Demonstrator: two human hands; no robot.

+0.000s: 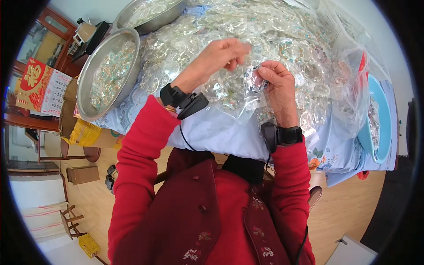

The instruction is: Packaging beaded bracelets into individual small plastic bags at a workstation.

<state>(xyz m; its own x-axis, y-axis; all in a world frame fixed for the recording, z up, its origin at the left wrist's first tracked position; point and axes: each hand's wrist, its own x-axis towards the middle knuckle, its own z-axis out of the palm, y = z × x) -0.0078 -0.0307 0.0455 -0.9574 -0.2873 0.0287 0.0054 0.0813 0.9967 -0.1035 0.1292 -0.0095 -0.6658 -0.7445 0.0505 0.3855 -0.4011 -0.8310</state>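
My right hand [280, 86] pinches a small clear plastic bag [254, 99] between thumb and fingers; a beaded bracelet [255, 79] with dark blue and clear beads shows at its upper part. Just to the left and farther away, my left hand [223, 55] is raised with curled fingers drawn together. Its fingertips are blurred, and whatever they may hold cannot be made out. Under and beyond both hands spreads a thick heap of clear bags [185, 48] with jewellery inside. Each wrist wears a black strapped device.
Metal basins [84, 97] with bagged pieces stand at the left and far left. To the right are a crumpled clear bag [349, 104], a white plastic basket [329, 17] and a light blue basin [383, 128]. A flowered blue cloth [324, 154] covers the table. Dark cables hang from both wrists.
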